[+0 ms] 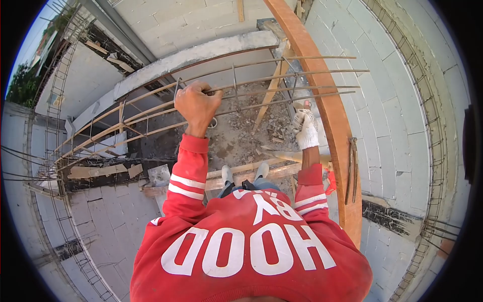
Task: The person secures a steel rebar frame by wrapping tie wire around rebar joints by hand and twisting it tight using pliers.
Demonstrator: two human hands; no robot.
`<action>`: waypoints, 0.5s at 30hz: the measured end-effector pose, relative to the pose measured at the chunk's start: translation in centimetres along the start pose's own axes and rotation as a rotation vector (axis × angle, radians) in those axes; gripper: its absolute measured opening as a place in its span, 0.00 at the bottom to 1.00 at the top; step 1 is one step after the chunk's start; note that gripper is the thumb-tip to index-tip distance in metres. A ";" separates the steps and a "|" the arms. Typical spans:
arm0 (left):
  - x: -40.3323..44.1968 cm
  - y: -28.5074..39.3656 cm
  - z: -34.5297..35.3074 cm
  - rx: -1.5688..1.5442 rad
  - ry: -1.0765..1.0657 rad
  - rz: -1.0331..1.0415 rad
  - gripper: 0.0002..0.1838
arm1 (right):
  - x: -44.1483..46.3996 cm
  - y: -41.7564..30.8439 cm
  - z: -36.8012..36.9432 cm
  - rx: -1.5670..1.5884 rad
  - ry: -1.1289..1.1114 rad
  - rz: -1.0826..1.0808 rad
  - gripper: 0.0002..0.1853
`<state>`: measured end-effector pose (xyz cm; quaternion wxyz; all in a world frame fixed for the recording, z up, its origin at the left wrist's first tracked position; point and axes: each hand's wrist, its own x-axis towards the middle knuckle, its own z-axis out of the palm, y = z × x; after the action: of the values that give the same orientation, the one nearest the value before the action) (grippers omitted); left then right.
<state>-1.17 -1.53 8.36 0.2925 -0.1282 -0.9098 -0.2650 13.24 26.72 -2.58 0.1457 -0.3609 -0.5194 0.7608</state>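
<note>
A long cage of thin rusty steel rebar [261,79], tied with square stirrups, stretches across in front of me. My left hand [197,106], bare, is closed on the cage's bars beside a stirrup [177,89]. On the right, just below the near bar, my right hand [306,128] wears a white knit glove with the thumb tip bare. Its fingers are curled shut near another stirrup [295,85]; what they hold is hidden. A pair of pincers [352,168] with long handles hangs at the edge of an orange-brown wooden board [329,108], right of my gloved hand.
Far below, rubble [241,136] covers the floor. My feet [227,175] are by wooden planks [251,167]. A concrete beam [196,56] runs beyond the cage. Block walls [387,110] stand around, with upright rebar cages [58,85] at the left.
</note>
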 end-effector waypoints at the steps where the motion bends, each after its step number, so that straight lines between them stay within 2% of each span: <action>1: 0.1 0.1 0.0 0.000 -0.001 0.006 0.12 | -0.2 0.4 0.6 0.298 -0.119 0.157 0.13; 5: 0.1 0.1 -0.1 0.029 -0.031 -0.037 0.12 | 0.7 0.6 3.1 0.345 -0.125 0.182 0.14; 7: 0.0 -0.1 -0.2 0.027 -0.028 -0.035 0.12 | 1.3 2.0 3.7 0.333 -0.111 0.053 0.13; 9: 0.2 -0.1 -0.2 0.009 -0.044 -0.037 0.14 | 2.1 2.8 3.3 0.361 -0.063 0.101 0.14; 12: 0.4 0.2 -0.8 0.050 -0.131 -0.038 0.13 | 2.7 3.5 2.1 0.458 -0.140 0.185 0.14; 15: 0.2 0.1 -1.5 -0.061 -0.185 -0.028 0.11 | 3.5 3.9 1.2 0.382 -0.273 0.113 0.13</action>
<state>-0.57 -2.31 9.53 0.1992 -0.1481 -0.9263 -0.2836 10.58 26.37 -7.23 0.0969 -0.2491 -0.3597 0.8940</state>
